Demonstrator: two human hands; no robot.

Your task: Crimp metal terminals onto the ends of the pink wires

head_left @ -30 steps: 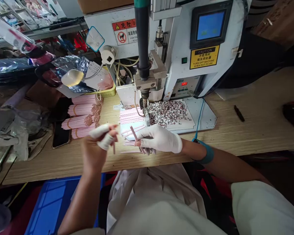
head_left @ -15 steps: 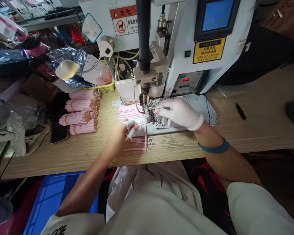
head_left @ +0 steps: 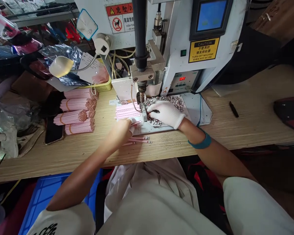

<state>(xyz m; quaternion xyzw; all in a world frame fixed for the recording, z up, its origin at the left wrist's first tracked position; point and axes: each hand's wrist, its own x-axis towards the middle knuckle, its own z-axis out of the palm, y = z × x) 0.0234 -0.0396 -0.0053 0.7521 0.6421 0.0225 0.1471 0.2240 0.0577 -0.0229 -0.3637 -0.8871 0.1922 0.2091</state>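
My left hand (head_left: 122, 132), with white covers on its fingertips, is closed around thin pink wires (head_left: 138, 123) just left of a small metal block (head_left: 144, 114). My right hand (head_left: 168, 113) wears a white glove. Its fingers are pinched at the right side of the block, and whatever they hold is hidden. Under and around the glove spreads a pile of small dark and silvery parts (head_left: 176, 101). Above the block hangs the soldering head (head_left: 142, 93) of a machine. A row of pink wires (head_left: 127, 111) lies left of the block.
Bundles of pink wires with copper ends (head_left: 75, 117) are stacked at left beside a phone (head_left: 54, 130). Several pink wires with metal ends (head_left: 139, 139) lie near the table's front. A lamp (head_left: 61, 66) leans over the bundles. A black pen-like object (head_left: 233, 109) lies at right.
My right hand has moved left and down from above the parts to the metal block. My left hand has turned its fingers inward. A pink strip lying crosswise near the front no longer shows.
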